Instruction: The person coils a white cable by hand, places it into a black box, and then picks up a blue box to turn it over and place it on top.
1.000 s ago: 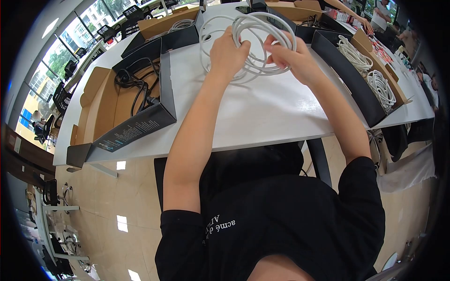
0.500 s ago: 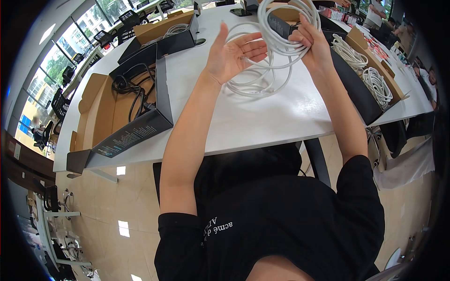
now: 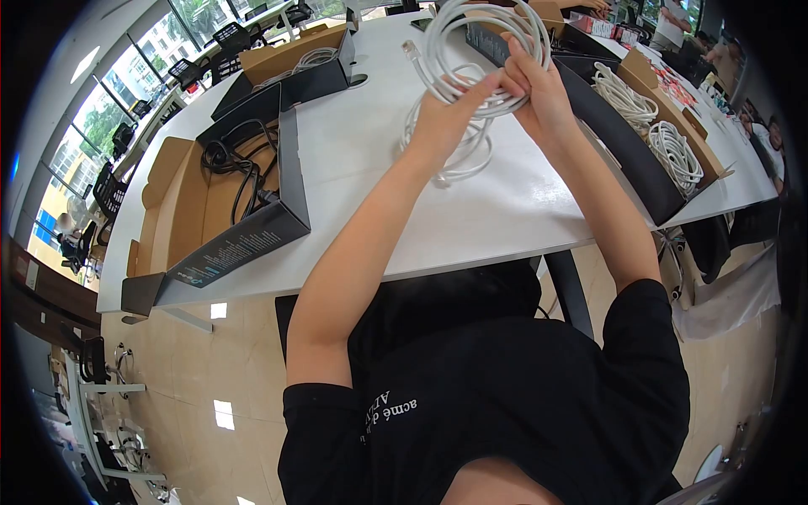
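A white network cable (image 3: 434, 59) is wound into a loose coil above the table. My right hand (image 3: 536, 82) closes on the coil's right side, fingers curled round the strands. On the lower part of the coil, my left hand (image 3: 455, 111) grips the strands with its thumb stretched towards the right fingers. A clear plug (image 3: 411, 49) sticks out at the upper left of the coil. More loops of the same cable hang below the hands, down to the tabletop, and a second end shows there.
Left on the white table (image 3: 353, 185) stands an open box (image 3: 172, 210) with black power cords (image 3: 244, 172). Behind it, another box (image 3: 290, 80) holds pale cable. At right, a long box (image 3: 623, 160) contains bundled white cables (image 3: 676, 156). A person's hand (image 3: 592, 5) shows at the far edge.
My left hand, open with spread fingers before, has moved right and closed on the coil. The coil and my right hand have shifted slightly left. A plug now shows at upper left.
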Motion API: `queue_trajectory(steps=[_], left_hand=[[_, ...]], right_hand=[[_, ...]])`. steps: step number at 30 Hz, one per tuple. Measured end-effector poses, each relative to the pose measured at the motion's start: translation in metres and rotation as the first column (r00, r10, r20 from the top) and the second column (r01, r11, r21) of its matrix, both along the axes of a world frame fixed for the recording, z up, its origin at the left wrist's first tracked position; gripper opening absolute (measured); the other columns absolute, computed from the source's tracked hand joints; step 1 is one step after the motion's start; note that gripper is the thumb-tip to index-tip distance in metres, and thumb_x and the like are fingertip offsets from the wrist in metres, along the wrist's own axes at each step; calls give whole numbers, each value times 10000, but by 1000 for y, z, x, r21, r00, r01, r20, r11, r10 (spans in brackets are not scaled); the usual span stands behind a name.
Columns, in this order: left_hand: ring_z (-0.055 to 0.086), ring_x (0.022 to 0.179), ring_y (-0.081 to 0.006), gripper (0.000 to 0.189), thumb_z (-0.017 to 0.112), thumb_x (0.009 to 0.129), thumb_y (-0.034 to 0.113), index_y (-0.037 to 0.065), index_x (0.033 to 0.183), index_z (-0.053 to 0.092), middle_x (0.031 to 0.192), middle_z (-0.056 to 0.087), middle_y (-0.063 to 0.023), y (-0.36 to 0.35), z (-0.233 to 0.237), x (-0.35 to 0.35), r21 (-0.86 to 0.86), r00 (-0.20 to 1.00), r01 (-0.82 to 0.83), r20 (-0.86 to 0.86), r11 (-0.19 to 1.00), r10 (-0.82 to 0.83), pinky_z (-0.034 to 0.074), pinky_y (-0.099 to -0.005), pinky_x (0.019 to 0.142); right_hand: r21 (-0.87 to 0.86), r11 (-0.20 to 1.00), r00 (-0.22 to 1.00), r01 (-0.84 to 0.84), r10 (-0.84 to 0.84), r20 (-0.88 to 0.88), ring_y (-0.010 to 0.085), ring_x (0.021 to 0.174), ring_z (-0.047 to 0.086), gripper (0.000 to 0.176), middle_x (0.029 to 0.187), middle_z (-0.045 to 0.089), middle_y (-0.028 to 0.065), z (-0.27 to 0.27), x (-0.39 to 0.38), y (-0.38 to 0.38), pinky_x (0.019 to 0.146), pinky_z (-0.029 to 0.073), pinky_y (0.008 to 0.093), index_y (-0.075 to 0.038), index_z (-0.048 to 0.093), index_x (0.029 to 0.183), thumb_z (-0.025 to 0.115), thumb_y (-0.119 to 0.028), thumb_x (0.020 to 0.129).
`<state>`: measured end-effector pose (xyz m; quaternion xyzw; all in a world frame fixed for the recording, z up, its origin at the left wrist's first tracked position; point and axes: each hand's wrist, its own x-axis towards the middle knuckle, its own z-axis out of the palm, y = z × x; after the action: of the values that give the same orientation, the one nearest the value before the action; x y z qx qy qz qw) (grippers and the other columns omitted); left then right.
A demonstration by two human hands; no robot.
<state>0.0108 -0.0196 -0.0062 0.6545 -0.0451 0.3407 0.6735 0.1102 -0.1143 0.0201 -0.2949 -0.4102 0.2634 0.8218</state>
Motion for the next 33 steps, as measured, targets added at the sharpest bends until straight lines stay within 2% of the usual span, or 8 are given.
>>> queue_trajectory(steps=[9,10,14,19,24,28,31,33], left_hand=[[513,604,-99,197,611,801,170,62,733,461,681,519,-26,27,6,-6,-235,945,-267,124,935,301,419,-221,556],[512,593,-108,198,605,806,172,59,745,455,691,519,-34,30,6,-6,-223,938,-278,147,935,314,429,-231,559],[502,586,-125,200,577,830,178,41,792,437,726,504,-49,40,10,-9,-296,937,-256,158,920,312,448,-255,557],[491,610,-106,212,574,835,199,44,807,433,704,470,-25,45,7,-9,-402,984,-77,117,912,134,440,-256,551],[455,550,-91,174,561,839,197,59,840,455,632,437,3,55,5,-8,-494,999,-24,8,869,32,431,-269,551],[471,516,-153,150,538,846,176,36,873,490,596,422,-21,70,0,-5,-468,999,-45,-21,883,40,422,-290,569],[448,478,-147,153,523,851,181,45,811,464,544,378,-6,76,1,-8,-623,995,15,84,782,47,422,-291,549],[430,464,-126,188,523,851,216,49,808,451,536,365,13,82,2,-11,-653,993,-30,69,757,98,432,-295,525]], right_hand=[[-272,960,927,-61,155,341,155,873,590,258,845,617,85,-9,-14,1,797,472,299,-34,492,1094,503,-174,878],[-332,943,891,11,142,432,178,1004,550,312,1036,585,125,-9,-14,1,872,451,325,-48,481,1131,547,-161,847],[-178,957,564,229,18,825,164,1111,447,533,1234,451,96,-15,-16,4,760,482,280,-74,415,1223,661,-163,758],[-119,909,444,400,-78,893,185,1025,477,558,1203,445,75,-21,-35,5,630,465,262,-121,437,1214,694,-211,727],[293,748,-144,596,-259,955,253,930,490,475,1056,463,105,-27,-18,9,697,450,322,-93,509,1101,714,-200,685],[298,731,-116,614,-289,950,247,795,488,302,914,470,95,-30,3,13,674,423,336,-34,493,770,728,-194,670],[239,677,-78,696,-260,963,219,733,509,270,828,486,67,-22,3,6,637,438,301,-35,518,745,727,-188,672],[382,694,-43,610,-452,891,200,708,497,264,811,488,61,-19,6,7,602,429,286,-36,521,754,721,-198,690]])
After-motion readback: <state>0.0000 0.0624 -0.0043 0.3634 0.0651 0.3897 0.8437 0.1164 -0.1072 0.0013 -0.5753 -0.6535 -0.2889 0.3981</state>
